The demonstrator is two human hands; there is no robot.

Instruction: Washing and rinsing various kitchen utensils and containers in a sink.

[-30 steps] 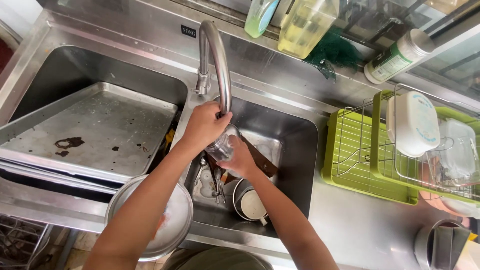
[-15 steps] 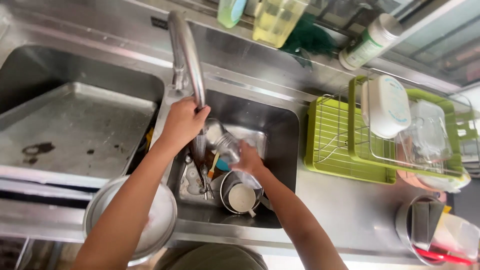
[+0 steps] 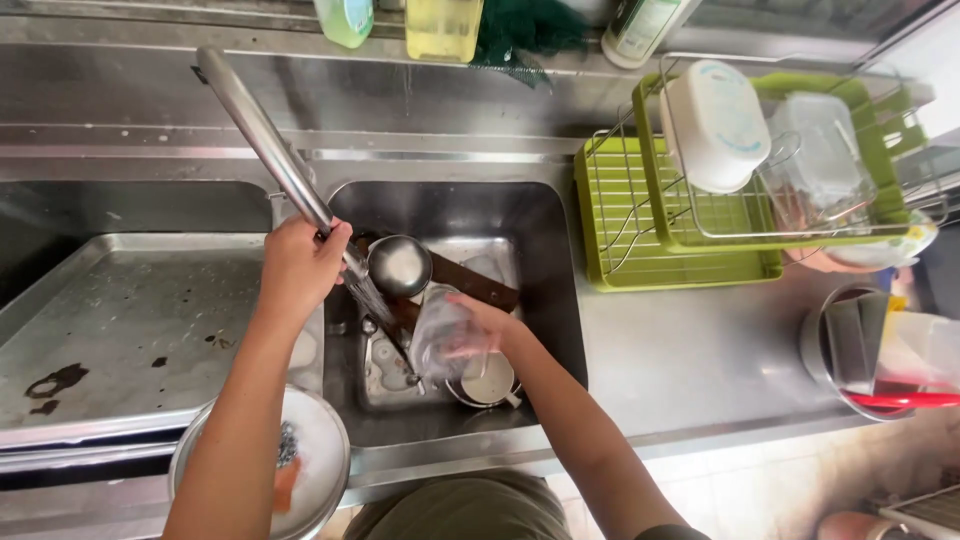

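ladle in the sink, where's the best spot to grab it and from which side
Probably by the handle, not the bowl. The ladle lies with its round bowl up near the tap spout, wet under the running water, and the left hand is already at its handle end. Come from the left, above the tray; the right hand with the clear glass blocks the right.

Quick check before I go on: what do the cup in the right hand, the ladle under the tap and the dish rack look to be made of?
Cup in the right hand: clear, probably plastic or glass; the sink shows through it.
Ladle: looks like polished metal, likely stainless steel, with a bright mirror-like bowl.
Dish rack: thin silvery wire over a matte lime-green tray, apparently plastic.
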